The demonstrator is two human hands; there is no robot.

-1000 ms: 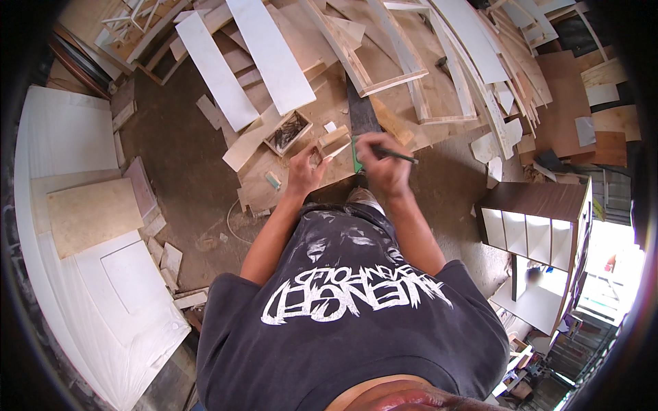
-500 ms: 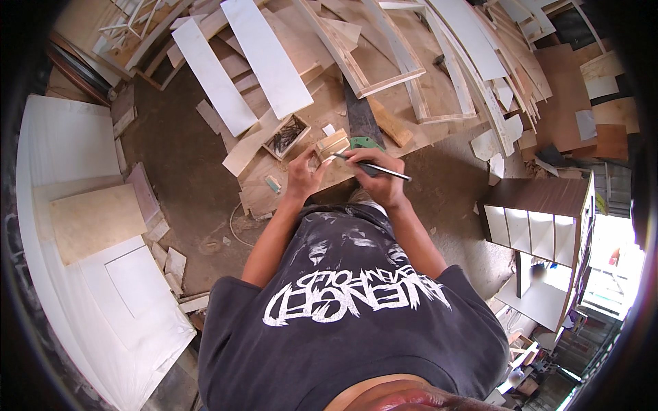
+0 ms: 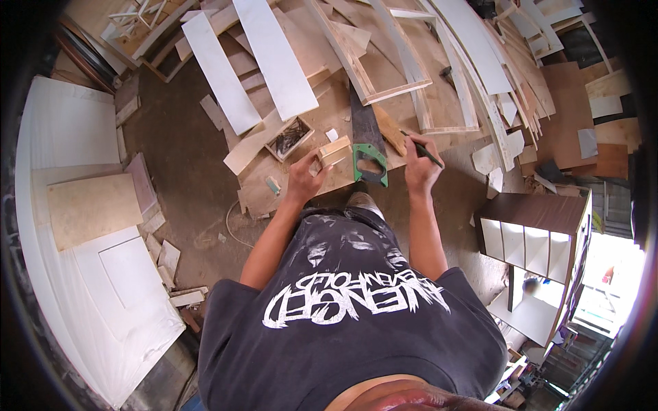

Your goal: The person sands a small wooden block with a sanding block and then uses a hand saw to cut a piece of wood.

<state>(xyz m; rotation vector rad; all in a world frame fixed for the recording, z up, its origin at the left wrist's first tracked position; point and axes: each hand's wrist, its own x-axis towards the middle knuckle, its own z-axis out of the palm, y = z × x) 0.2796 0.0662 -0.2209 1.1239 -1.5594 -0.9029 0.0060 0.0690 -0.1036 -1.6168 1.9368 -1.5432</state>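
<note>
Small pale wooden pieces are gripped in my left hand at the bench's front edge. My right hand, off to the right, is closed on a dark pencil or pen. Between both hands lies a handsaw with a green handle and a dark blade, beside a yellowish board. Left of the small pieces sit a wooden box of dark small items, a small white scrap and a small pale green object.
The plywood bench carries white boards and wooden frames. Wood sheets are stacked at upper right. A dark-topped shelving unit stands at right, covered white panels at left. A cable lies on the floor below.
My right hand has moved rightward with the pencil, away from the wooden pieces, uncovering the saw's green handle. My left hand still holds the pieces in about the same place.
</note>
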